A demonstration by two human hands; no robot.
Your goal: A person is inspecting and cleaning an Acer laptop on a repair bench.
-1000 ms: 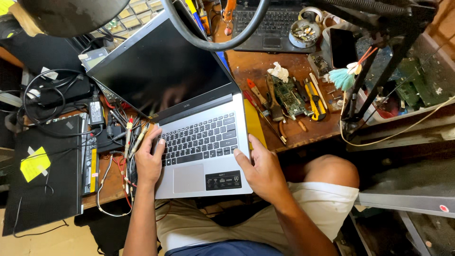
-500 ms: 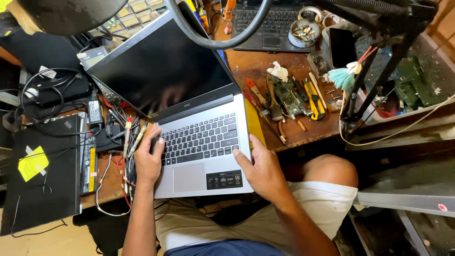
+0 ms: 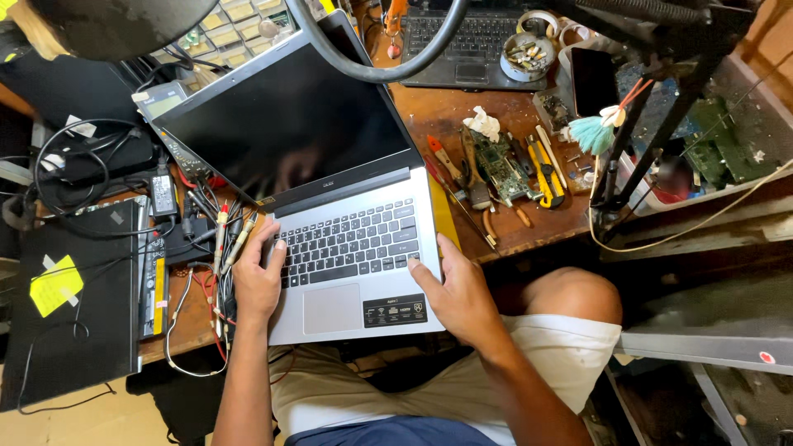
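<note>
A person sits at a messy wooden bench (image 3: 429, 111) with a silver laptop (image 3: 351, 248) open in front of them. The laptop lies between the two hands, with its near edge hanging over the person's lap. Its screen (image 3: 285, 136) is dark and leans back, away from the hands.

The left hand (image 3: 258, 277) grips the left edge of the laptop. Its thumb lies on the keys and its fingers curl around the side, so it is closed on the laptop. The right hand (image 3: 456, 296) holds the right front corner. Its thumb rests on top, near the dark sticker (image 3: 395, 310), and the palm presses against the edge. I cannot see its fingers, which go under the laptop.

Just left of the left hand is a tangle of red, black and white wires (image 3: 211, 248). Further left lies a closed black laptop (image 3: 70, 306) with a yellow note (image 3: 54, 285) stuck on it.

Past the right hand, on the bench, there is a green circuit board (image 3: 498, 165), a yellow knife (image 3: 545, 172) and a screwdriver with an orange handle (image 3: 442, 157). Far beyond both hands sits another black laptop (image 3: 467, 41), and beside it a round tin of small parts (image 3: 524, 56).
</note>
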